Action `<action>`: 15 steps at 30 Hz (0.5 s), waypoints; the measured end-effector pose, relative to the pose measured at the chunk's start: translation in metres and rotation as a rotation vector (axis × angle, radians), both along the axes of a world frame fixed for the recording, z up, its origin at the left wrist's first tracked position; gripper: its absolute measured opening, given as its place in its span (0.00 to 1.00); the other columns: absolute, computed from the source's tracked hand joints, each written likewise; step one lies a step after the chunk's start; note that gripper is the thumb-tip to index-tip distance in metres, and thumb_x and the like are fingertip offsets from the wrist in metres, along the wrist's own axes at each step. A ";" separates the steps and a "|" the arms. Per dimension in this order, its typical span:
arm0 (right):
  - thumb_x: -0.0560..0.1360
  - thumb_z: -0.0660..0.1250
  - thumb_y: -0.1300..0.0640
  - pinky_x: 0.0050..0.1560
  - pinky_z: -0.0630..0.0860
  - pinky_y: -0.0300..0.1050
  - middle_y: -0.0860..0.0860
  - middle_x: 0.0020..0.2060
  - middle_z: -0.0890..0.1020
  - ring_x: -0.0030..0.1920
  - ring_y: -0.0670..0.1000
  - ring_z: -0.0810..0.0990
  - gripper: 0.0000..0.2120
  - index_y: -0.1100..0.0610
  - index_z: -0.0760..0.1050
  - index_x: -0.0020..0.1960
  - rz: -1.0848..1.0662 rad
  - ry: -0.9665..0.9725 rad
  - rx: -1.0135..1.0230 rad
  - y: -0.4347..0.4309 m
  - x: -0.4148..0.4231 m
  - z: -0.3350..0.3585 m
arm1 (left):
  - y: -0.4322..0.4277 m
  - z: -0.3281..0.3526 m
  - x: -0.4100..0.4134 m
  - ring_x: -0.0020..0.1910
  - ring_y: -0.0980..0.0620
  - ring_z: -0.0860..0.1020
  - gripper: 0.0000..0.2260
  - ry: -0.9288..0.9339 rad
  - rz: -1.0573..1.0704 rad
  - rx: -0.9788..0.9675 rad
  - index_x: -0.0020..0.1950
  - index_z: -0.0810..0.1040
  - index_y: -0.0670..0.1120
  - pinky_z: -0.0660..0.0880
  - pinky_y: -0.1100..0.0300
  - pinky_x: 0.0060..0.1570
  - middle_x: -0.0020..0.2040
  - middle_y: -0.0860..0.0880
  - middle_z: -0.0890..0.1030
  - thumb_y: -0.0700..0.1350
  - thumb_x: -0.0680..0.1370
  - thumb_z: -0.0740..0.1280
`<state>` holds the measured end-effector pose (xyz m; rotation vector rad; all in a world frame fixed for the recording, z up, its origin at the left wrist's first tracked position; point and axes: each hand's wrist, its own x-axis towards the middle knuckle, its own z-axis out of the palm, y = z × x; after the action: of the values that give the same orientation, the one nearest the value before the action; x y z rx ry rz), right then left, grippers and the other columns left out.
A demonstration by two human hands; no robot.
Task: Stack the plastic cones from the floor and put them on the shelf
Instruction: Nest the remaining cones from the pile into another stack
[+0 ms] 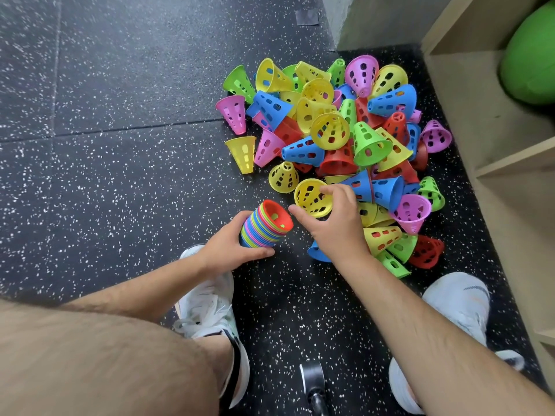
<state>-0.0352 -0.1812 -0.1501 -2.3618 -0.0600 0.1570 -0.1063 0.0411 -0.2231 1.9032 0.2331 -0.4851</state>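
A heap of perforated plastic cones [339, 139] in yellow, blue, green, pink and red lies on the speckled black floor. My left hand [231, 250] grips a nested stack of cones [264, 225], tilted so its red open mouth faces up and right. My right hand [333, 223] pinches a single yellow cone [310, 198] by its rim, just right of the stack's mouth and at the near edge of the heap. The wooden shelf [492, 121] stands along the right side.
A green ball [531, 55] sits in an upper shelf compartment. My two white shoes [210, 307] [459, 301] stand on the floor [120, 145] near the heap. A small black and grey object [313, 382] lies between my feet. A wall corner [360, 22] is behind the heap.
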 end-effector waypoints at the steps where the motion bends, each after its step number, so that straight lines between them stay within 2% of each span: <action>1: 0.71 0.73 0.37 0.65 0.70 0.43 0.47 0.60 0.73 0.63 0.46 0.71 0.33 0.56 0.71 0.66 -0.017 0.005 0.016 0.002 0.000 0.003 | 0.000 0.000 0.000 0.53 0.54 0.83 0.35 0.001 -0.001 -0.001 0.64 0.73 0.60 0.78 0.48 0.62 0.53 0.56 0.84 0.65 0.62 0.81; 5: 0.75 0.65 0.34 0.66 0.68 0.44 0.50 0.67 0.74 0.67 0.48 0.71 0.36 0.54 0.64 0.75 -0.012 0.069 0.056 0.007 -0.001 0.004 | 0.001 0.001 0.000 0.51 0.56 0.83 0.34 0.001 -0.007 0.002 0.64 0.72 0.61 0.79 0.50 0.61 0.52 0.57 0.84 0.64 0.62 0.82; 8: 0.75 0.56 0.31 0.70 0.68 0.52 0.50 0.67 0.75 0.69 0.49 0.70 0.36 0.52 0.67 0.75 0.124 0.126 -0.016 0.008 -0.004 0.001 | 0.001 0.001 -0.001 0.51 0.56 0.83 0.34 -0.001 -0.013 0.008 0.64 0.72 0.61 0.79 0.51 0.61 0.52 0.57 0.84 0.63 0.62 0.82; 11: 0.79 0.59 0.37 0.73 0.63 0.54 0.51 0.69 0.73 0.72 0.50 0.67 0.29 0.48 0.66 0.76 0.300 0.215 -0.103 0.011 -0.013 0.001 | 0.000 0.000 -0.002 0.52 0.54 0.83 0.35 -0.004 -0.038 0.016 0.65 0.72 0.61 0.79 0.49 0.61 0.52 0.56 0.84 0.63 0.62 0.82; 13: 0.80 0.60 0.40 0.77 0.56 0.53 0.51 0.74 0.69 0.76 0.49 0.61 0.28 0.47 0.63 0.78 0.387 0.301 -0.156 0.011 -0.020 -0.002 | -0.001 0.001 -0.003 0.52 0.54 0.83 0.35 -0.003 -0.097 0.029 0.65 0.72 0.61 0.79 0.49 0.60 0.53 0.56 0.83 0.62 0.62 0.83; 15: 0.81 0.59 0.39 0.78 0.54 0.54 0.51 0.76 0.66 0.77 0.48 0.58 0.30 0.48 0.61 0.79 0.408 0.336 -0.172 0.007 -0.026 -0.005 | -0.002 0.002 -0.003 0.52 0.55 0.82 0.35 -0.005 -0.144 0.040 0.65 0.72 0.60 0.79 0.50 0.60 0.53 0.56 0.83 0.60 0.63 0.83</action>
<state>-0.0611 -0.1741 -0.1552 -2.4321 -0.3788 0.7802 -0.1097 0.0392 -0.2213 1.9692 0.1030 -0.5754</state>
